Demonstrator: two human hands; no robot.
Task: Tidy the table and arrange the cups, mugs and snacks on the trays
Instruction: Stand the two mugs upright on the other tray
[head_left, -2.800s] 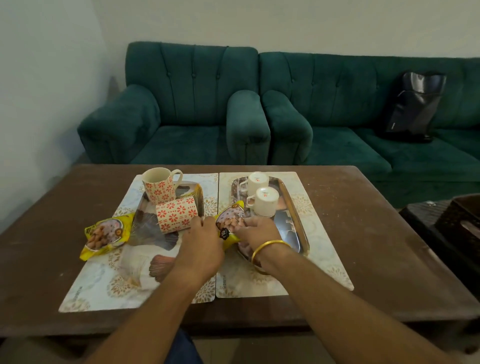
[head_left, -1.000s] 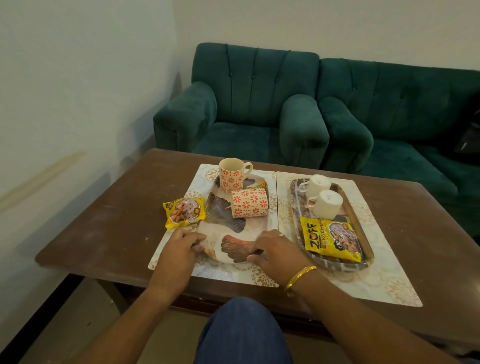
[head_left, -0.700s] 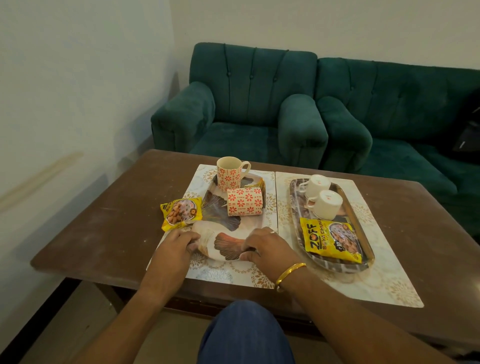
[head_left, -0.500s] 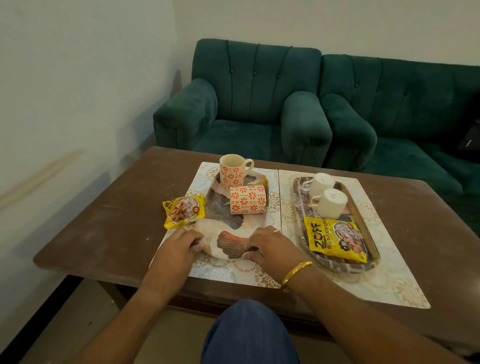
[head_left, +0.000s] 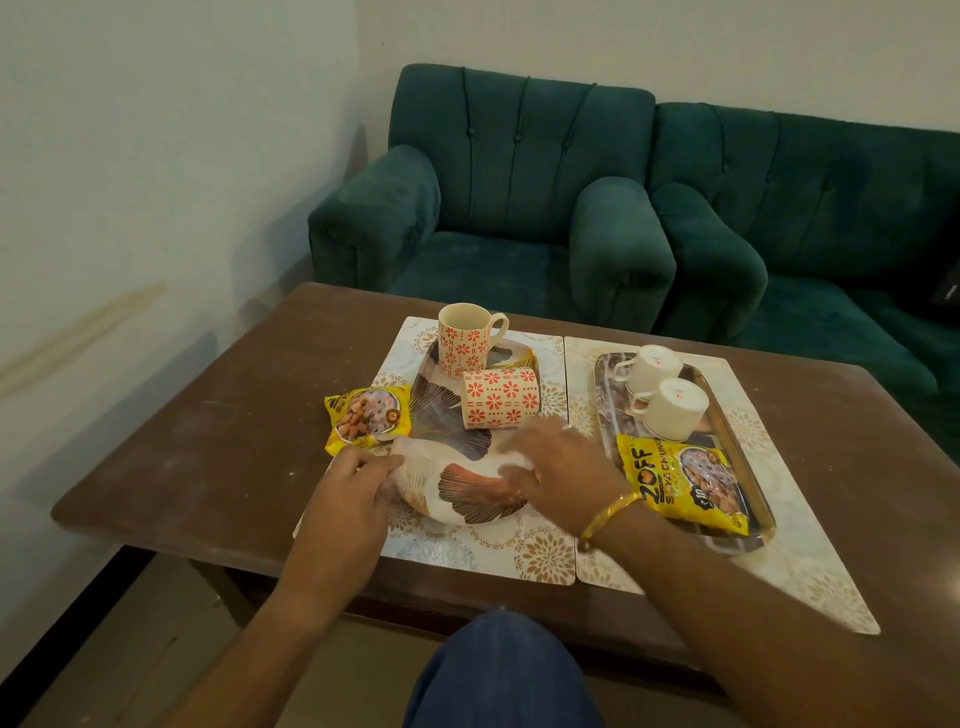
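A leaf-patterned tray (head_left: 457, 483) lies on the left placemat (head_left: 493, 551). My left hand (head_left: 348, 488) grips its near left corner. My right hand (head_left: 566, 467) is blurred over its near right edge, thumb on the tray and fingers spread. On this tray one red-flowered mug (head_left: 464, 340) stands upright and a second mug (head_left: 500, 397) lies on its side. A yellow snack packet (head_left: 366, 418) lies beside the tray's left edge. On the right, a metal tray (head_left: 604, 400) holds two white cups (head_left: 655, 366) (head_left: 675, 410) and a yellow Zoff packet (head_left: 685, 483).
The brown table (head_left: 208, 441) has its near edge close to my knee (head_left: 498, 670). A green armchair (head_left: 493, 218) and a green sofa (head_left: 810, 218) stand behind the table. A wall runs along the left.
The leaf-patterned tray has slid a little away from me under both hands. My right hand's fingers have lifted off its edge and spread toward the lying mug.
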